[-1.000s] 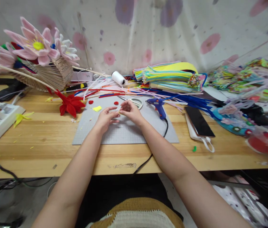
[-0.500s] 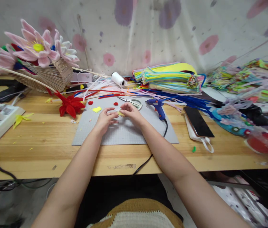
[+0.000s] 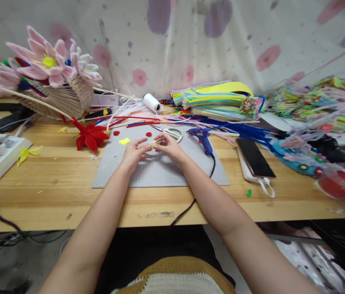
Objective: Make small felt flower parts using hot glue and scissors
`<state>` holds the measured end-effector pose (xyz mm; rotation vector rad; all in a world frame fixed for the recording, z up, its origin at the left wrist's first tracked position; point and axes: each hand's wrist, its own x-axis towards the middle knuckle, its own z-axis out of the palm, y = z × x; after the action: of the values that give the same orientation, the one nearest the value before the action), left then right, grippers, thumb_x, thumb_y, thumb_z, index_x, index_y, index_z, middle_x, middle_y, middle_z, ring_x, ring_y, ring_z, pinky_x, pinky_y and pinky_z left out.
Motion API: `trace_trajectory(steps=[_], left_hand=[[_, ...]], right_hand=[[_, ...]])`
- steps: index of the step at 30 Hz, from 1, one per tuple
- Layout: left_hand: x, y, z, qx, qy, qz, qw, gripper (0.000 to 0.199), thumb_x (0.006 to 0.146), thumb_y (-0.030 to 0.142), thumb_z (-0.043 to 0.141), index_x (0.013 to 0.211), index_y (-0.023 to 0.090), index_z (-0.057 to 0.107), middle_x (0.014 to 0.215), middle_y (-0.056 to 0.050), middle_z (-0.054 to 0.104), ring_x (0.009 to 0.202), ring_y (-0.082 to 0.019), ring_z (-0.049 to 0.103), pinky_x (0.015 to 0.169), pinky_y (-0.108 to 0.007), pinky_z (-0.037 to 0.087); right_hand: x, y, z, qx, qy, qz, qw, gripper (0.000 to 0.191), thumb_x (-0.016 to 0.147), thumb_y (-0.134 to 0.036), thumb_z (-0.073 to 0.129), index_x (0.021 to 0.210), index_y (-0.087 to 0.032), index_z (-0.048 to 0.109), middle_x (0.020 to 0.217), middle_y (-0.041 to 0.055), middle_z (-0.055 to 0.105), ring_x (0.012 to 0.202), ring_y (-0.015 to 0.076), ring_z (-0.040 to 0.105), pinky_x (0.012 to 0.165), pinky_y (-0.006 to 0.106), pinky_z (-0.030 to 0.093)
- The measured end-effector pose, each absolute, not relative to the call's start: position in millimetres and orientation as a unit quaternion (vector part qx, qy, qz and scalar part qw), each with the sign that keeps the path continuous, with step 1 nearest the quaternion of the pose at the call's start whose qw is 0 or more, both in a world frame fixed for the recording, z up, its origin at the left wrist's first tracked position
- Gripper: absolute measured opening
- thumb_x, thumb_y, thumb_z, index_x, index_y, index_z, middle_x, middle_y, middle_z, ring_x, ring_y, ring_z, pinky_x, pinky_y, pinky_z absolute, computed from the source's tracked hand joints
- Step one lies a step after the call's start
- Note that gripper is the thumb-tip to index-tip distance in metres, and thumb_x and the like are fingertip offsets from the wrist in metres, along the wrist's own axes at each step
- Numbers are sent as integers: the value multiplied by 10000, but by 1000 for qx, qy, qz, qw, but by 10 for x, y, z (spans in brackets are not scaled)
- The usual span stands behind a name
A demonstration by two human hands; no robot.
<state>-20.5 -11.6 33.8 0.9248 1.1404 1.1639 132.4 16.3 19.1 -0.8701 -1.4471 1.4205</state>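
Over the grey cutting mat (image 3: pixel 160 175), my left hand (image 3: pixel 136 152) and my right hand (image 3: pixel 168 146) meet at a small yellow piece (image 3: pixel 153 145). The thumb and fingers of each hand close on it from its own side. The piece is too small to make out its shape. Left of my hands a yellow scrap (image 3: pixel 124 141) lies on the mat, with red bits (image 3: pixel 116 133) behind it. Scissors (image 3: pixel 174 134) rest just behind my right hand. A blue glue gun (image 3: pixel 204 141) lies on the mat's right part.
A red flower (image 3: pixel 90 136) lies left of the mat, near a woven basket (image 3: pixel 68 96) with pink flowers. Bundled pipe cleaners (image 3: pixel 218 100) and a white thread spool (image 3: pixel 152 102) are behind. A phone (image 3: pixel 255 158) is at right; the glue gun's cord (image 3: pixel 187 211) crosses the table's front edge.
The fingers of my right hand have drawn together around the yellow piece, and my left hand has shifted slightly left. The things on the table have stayed put.
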Motion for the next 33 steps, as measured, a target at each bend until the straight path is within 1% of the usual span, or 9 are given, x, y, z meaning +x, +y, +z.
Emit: trace_trajectory(steps=[3,9,12,16,21,24,28,33], left_hand=[[-182,-116,326,403,504,506,573,590,508,245,784,1050,126,586,783,-68,680,687,-158,630,553,-247,488],[-176,-102,313,383,520,515,563,575,472,209,788,990,135,553,729,-41,666,623,-142,615,526,-236,471],[-178,-102,307,374,520,519,566,596,467,208,797,992,142,523,717,-36,658,628,-142,615,519,-229,464],[-162,-108,309,361,522,523,569,608,465,198,810,978,151,488,751,-49,659,639,-144,616,512,-229,461],[-128,-96,306,332,518,539,575,560,502,136,789,936,167,437,728,-26,641,621,-133,609,505,-217,439],[-105,-68,298,304,498,558,590,516,518,96,766,898,168,424,713,-5,626,581,-101,582,485,-189,382],[-78,-17,296,264,464,585,611,443,513,46,730,823,162,435,605,48,563,510,-52,512,466,-164,306],[-47,6,300,254,439,588,630,373,505,15,683,762,160,455,558,62,520,502,-44,497,471,-160,294]], right_hand=[[1319,171,179,-353,-589,575,444,390,562,-334,735,830,-204,484,639,-51,583,598,100,559,595,257,448],[1301,167,176,-354,-586,575,448,380,566,-317,728,824,-201,474,619,-62,565,578,88,537,588,247,443],[1295,167,175,-352,-579,578,454,383,564,-315,723,830,-201,472,625,-62,573,585,90,546,589,245,448],[1285,165,174,-351,-568,576,471,375,565,-302,711,837,-200,473,626,-58,582,587,90,552,598,245,448],[1265,154,161,-345,-567,569,486,361,581,-298,700,845,-202,473,628,-55,574,592,95,549,616,257,445],[1234,156,123,-351,-557,566,497,391,578,-277,698,885,-211,466,679,-54,584,632,98,554,636,260,443],[1163,163,62,-346,-548,574,500,438,553,-241,703,908,-218,448,734,-54,606,694,104,579,676,266,449],[1123,164,31,-378,-516,571,516,457,542,-227,695,911,-219,427,640,-90,600,605,91,575,644,258,443]])
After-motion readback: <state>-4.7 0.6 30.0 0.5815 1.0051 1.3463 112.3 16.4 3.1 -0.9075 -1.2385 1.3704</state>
